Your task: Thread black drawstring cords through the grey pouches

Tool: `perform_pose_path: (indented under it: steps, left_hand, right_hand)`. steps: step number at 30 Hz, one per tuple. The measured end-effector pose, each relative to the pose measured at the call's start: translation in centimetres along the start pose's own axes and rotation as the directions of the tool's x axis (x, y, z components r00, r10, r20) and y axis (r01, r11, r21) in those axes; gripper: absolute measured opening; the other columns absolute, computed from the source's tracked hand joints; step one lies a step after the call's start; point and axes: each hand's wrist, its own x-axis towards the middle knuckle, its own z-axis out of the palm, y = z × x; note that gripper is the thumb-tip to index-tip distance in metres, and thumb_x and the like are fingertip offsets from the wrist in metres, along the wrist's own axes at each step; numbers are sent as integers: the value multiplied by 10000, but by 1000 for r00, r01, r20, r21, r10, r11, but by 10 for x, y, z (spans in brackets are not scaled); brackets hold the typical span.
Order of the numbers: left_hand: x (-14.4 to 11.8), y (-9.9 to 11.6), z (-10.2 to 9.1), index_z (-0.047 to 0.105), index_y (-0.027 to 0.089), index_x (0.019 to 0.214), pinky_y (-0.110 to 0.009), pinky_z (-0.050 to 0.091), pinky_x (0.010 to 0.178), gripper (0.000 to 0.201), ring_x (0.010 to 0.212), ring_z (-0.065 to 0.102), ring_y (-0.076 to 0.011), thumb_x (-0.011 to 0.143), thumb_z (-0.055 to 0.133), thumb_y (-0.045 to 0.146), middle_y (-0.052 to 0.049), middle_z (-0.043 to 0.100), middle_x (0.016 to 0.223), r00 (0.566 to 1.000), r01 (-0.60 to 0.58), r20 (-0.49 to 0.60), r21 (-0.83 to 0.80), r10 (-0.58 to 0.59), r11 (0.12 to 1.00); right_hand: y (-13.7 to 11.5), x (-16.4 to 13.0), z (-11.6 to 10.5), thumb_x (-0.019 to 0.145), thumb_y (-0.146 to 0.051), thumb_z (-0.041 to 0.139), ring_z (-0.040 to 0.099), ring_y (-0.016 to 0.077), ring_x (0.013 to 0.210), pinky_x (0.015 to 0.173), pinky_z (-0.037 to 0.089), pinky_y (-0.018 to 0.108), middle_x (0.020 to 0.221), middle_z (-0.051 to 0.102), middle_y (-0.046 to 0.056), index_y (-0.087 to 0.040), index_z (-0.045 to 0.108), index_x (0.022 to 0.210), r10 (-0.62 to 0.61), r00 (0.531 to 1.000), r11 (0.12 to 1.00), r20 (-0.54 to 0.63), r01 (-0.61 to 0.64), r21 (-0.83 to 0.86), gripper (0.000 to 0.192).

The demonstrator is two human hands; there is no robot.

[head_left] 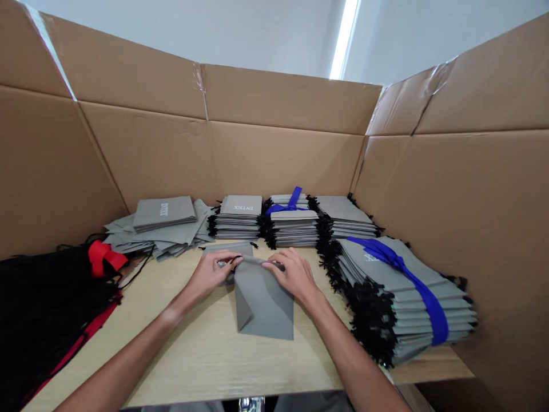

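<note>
A grey drawstring pouch (263, 303) lies flat on the light wooden table (206, 355), its lower left corner folded over. My left hand (212, 273) pinches the pouch's top edge at the left, where a black cord shows. At the top right edge my right hand (294, 274) presses down on the same pouch. Another grey pouch (227, 248) lies just behind the hands.
Stacks of grey pouches line the back: a loose pile (160, 226), a neat stack (239, 217), one tied with blue ribbon (291, 220), another (347, 220). A large ribbon-tied bundle (398, 297) sits at right. Black fabric with red tape (47, 309) lies left. Cardboard walls (278, 149) enclose the table.
</note>
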Motion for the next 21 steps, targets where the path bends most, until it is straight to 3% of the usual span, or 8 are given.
perform_pose_path:
  steps: [4,7,11,16,21]
  left_hand:
    - [0,1,-3,884,205,990,-410,647,916,453,994,812,-329,938,698,614,-124,882,1057,996,-5,-83,27,8,1000]
    - [1,0,-6,884,205,994,-410,648,913,453,1001,814,-329,933,696,613,-125,881,1064,990,-14,-137,45,20,999]
    - [1,-5,-9,884,205,978,-403,651,913,451,1019,814,-330,921,705,616,-131,880,1067,985,-19,-170,32,24,999]
    - [3,-11,-9,875,205,965,-419,643,945,466,1023,807,-333,919,704,637,-136,878,1068,991,-15,-129,35,19,999]
    - [4,-12,-12,858,211,942,-401,637,922,452,976,799,-314,928,697,633,-116,872,1034,999,-11,-38,42,13,999]
  right_hand:
    - [10,0,-12,964,-544,822,639,239,973,831,412,314,983,743,35,-261,795,1009,88,995,996,-38,-87,10,287]
    - [17,-1,-22,952,-452,853,643,214,907,779,398,295,939,721,17,-248,788,955,141,990,987,3,-141,79,214]
    - [18,0,-24,990,-302,794,629,190,865,787,411,277,929,691,10,-223,752,899,113,993,971,46,-120,209,128]
    - [14,-1,-19,1017,-198,692,626,197,950,855,435,273,1005,663,27,-211,724,973,103,993,948,57,-115,298,56]
    - [18,-2,-21,997,-292,733,596,191,873,810,437,274,940,596,17,-211,778,951,147,985,952,85,-164,260,103]
